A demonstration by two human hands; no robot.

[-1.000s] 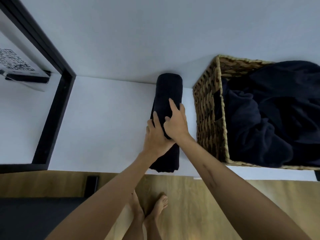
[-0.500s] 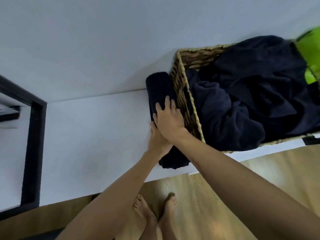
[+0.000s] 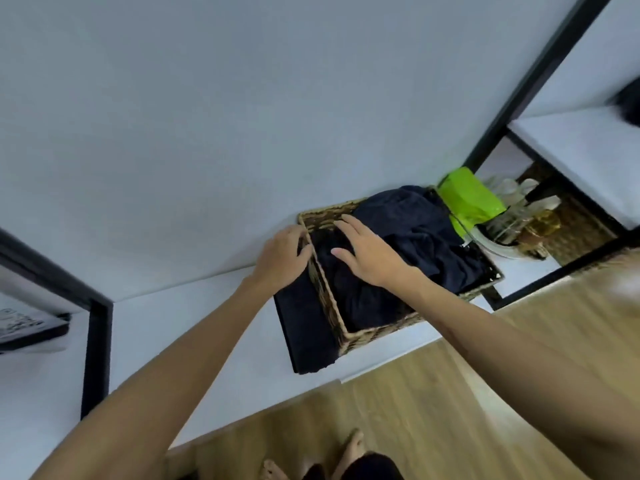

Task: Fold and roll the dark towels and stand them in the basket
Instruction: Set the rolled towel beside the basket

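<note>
A rolled dark towel (image 3: 306,327) lies on the white shelf (image 3: 194,327), pressed along the left wall of the wicker basket (image 3: 327,292). My left hand (image 3: 282,259) covers the roll's far end, fingers curled on it beside the basket's corner. My right hand (image 3: 372,258) hovers flat over the inside of the basket, fingers spread, just above a heap of loose dark towels (image 3: 429,244) that fills it. Whether the palm touches the cloth is unclear.
A bright green bag (image 3: 467,202) leans at the basket's far right corner, with a white bowl and glassware (image 3: 509,230) beyond it. Black frame posts (image 3: 97,344) bound the shelf on the left and right. Wooden floor and my bare feet are below.
My right hand has left the rolled towel and moved right, over the basket. The roll now lies tight against the basket wall. The view has swung to the right.
</note>
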